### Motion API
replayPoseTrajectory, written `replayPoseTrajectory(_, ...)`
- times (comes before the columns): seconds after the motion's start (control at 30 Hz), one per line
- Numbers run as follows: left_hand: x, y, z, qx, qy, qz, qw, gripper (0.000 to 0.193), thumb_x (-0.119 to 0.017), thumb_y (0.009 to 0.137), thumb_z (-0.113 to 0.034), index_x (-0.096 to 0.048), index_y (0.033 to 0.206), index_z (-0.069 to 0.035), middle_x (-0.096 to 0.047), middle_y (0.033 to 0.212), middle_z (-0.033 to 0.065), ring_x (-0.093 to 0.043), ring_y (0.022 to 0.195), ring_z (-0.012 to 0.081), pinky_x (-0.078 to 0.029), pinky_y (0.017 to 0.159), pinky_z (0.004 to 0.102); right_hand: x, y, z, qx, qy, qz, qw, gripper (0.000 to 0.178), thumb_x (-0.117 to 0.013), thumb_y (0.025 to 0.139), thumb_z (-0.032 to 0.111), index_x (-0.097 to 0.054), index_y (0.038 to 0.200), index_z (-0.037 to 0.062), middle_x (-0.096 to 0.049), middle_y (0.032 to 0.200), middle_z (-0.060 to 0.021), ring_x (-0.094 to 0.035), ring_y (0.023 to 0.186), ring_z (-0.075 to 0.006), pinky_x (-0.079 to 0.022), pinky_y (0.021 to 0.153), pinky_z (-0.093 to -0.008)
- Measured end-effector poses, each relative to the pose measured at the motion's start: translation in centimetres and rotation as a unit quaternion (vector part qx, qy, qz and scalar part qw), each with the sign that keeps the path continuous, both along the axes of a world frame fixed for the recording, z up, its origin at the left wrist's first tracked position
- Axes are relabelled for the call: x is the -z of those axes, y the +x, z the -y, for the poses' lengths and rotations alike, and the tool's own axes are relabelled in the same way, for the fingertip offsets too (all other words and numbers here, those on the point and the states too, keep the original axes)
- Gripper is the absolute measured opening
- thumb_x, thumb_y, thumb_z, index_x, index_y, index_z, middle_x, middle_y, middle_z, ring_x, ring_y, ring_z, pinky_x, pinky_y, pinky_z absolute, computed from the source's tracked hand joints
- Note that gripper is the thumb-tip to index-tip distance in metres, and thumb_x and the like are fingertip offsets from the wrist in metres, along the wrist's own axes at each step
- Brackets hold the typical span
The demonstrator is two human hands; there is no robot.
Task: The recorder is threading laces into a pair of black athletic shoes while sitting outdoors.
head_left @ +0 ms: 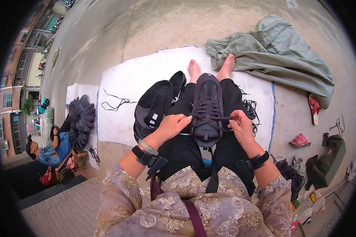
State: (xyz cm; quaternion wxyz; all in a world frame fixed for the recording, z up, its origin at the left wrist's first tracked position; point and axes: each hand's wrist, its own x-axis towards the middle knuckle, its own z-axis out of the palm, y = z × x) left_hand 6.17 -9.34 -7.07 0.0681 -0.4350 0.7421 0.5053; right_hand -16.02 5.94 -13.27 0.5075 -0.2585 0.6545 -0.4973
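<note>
Centrally, dark lace-up shoe point(208, 107) sits over the lap between the thighs, toe pointing away from the wearer, opening nearer the body. Left hand point(174, 125) is just beside the shoe's left edge, thumb and forefinger pinching a dark lace point(217, 117). Right hand point(241, 125) is just off the shoe's right edge, fingertips curled and gripping lace too; lace runs over the shoe between both hands. Shoe is between the hands, its toe part extending past them toward the bare feet point(226, 66). Stack of black shoes point(149, 106) near left hand, on white sheet point(116, 79). Loose lace point(115, 106) lies farther left; bundle of dark laces point(252, 112) near right hand, beside the leg.
</note>
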Motion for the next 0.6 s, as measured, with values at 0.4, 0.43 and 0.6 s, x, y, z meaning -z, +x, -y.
replayPoseTrajectory(0.4, -1.5, 0.5, -2.0, 0.134, -0.031, -0.013, 0.99, 0.017, -0.062, 0.084, -0.016, -0.058, 0.08, 0.0, -0.047, 0.057, 0.0044, -0.042, 0.055, 0.0069, -0.037, 0.051, 0.0244, -3.4, -0.9, -2.3, -0.141, 0.055, -0.186, 0.971, 0.024, -0.068, 0.076, 0.011, -0.056, 0.095, 0.0013, -0.06, 0.07, -0.0098, -0.059, 0.055, -0.0172, -0.048, 0.054, -0.0288)
replayPoseTrajectory(0.43, -1.8, 0.7, -2.0, 0.105, -0.02, -0.057, 0.993, 0.015, -0.061, 0.085, -0.014, -0.058, 0.081, 0.0, -0.046, 0.058, 0.0045, -0.042, 0.055, 0.0071, -0.037, 0.051, 0.0244, -4.1, -1.3, -2.9, -0.155, -0.012, -0.266, 0.951, 0.022, -0.068, 0.075, 0.012, -0.057, 0.092, 0.0025, -0.059, 0.071, -0.0098, -0.059, 0.057, -0.0208, -0.047, 0.053, -0.0311)
replayPoseTrajectory(0.6, -3.4, 2.3, -0.5, 0.067, -0.036, -0.121, 0.99, 0.014, -0.054, 0.088, -0.011, -0.058, 0.082, 0.0, -0.047, 0.059, 0.0023, -0.042, 0.055, 0.0069, -0.039, 0.053, 0.0243, -6.5, -4.5, -4.7, -0.223, -0.115, -0.506, 0.826, 0.013, -0.065, 0.075, 0.009, -0.055, 0.084, 0.0082, -0.05, 0.064, -0.0073, -0.056, 0.058, -0.0268, -0.042, 0.049, -0.037)
